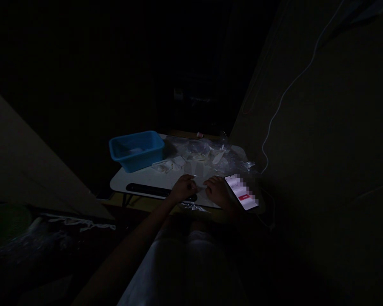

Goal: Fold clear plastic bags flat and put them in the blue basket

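Head: left hand (184, 188), right hand (216, 190) perhaps touching clear plastic (195, 207).

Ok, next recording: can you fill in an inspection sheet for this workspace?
Surface: white table, rounded corners, dimly lit.
Things at hand: faint film seemingly between the fingertips; white pieces beyond; black bar along the near edge.
Clutter: crumpled plastic at the back, blue basin at left, lit phone beside the right hand.
Hands: left and right close together, low over the table; grip too dark to tell.
Cables: white cord down the right wall.
Surroundings: mostly too dark to read.
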The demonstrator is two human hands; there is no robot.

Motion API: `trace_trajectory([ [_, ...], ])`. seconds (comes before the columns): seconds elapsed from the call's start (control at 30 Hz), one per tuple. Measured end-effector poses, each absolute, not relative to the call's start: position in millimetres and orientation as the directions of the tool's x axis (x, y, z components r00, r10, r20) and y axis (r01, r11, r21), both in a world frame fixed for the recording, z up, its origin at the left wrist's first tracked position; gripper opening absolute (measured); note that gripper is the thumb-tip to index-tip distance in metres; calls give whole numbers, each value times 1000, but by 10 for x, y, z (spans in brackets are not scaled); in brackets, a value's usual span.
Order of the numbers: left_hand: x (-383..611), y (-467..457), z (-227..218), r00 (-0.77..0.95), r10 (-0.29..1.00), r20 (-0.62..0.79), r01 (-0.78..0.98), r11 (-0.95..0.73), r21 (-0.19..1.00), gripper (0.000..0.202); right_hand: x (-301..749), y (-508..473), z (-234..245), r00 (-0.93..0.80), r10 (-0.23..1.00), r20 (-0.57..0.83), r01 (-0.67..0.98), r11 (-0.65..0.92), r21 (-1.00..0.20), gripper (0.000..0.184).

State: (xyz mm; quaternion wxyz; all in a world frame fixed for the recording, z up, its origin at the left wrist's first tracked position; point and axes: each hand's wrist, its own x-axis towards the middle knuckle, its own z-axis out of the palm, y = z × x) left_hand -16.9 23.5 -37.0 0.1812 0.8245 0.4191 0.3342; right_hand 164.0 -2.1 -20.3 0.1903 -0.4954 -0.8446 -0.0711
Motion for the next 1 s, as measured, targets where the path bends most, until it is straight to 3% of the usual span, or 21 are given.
trace_trajectory([
  [0.33,-210,287,-428,414,820,395,573,-572,586,7,1633,-11,-219,-430,817,385,857,503,-110,19],
  [0.6,-213,284,-422,437,812,387,571,-583,578,8,1605,-54,-156,-494,789,366,837,546,-48,10],
  [0.8,-207,280,-436,406,823,398,583,-568,580,11,1615,-26,-182,-500,780,377,841,541,-3,15],
  [1.0,-212,283,-432,409,818,404,567,-575,590,13,1604,-42,-166,-503,768,396,830,557,-27,13],
])
